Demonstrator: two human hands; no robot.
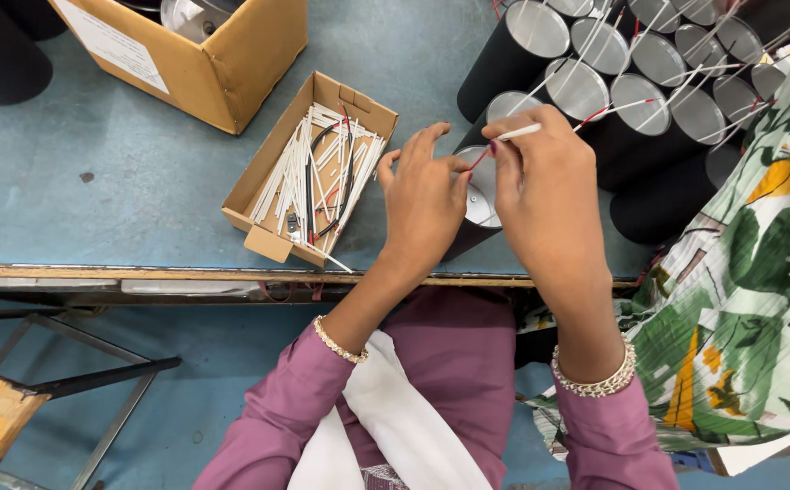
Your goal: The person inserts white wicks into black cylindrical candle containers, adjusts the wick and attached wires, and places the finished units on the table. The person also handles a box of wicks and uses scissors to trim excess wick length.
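R hand (545, 177): thumb + forefinger pinched on a thin white-sleeved wire w/ red lead (519, 132), held just above the silver top of a black cylindrical can w/ metal end cap (480, 195). Remaining fingers curled. Wrist bent down, forearm coming up from lower right, beaded bracelet at wrist.

L hand (425, 200): fingers spread, tips resting on the near rim of the same can, not clenched; appears to steady it, grasping nothing else visible. Forearm enters from lower centre, mauve sleeve, bracelet.

Can stands at the near edge of the blue-grey counter (141, 181), front of a cluster of like black cans (631, 100) to the upper right, each w/ a white-sleeved lead sticking up.

To do step well (judgement): keep pinch close to red end for control, keep L hand firm on rim so can doesn't tip toward edge, don't kink sleeve.

Left of the hands: small open cardboard tray of white-sleeved wires (309, 172), near. Farther up-left: larger brown cardboard box (223, 63). Right edge: green-patterned fabric of another person (749, 272).
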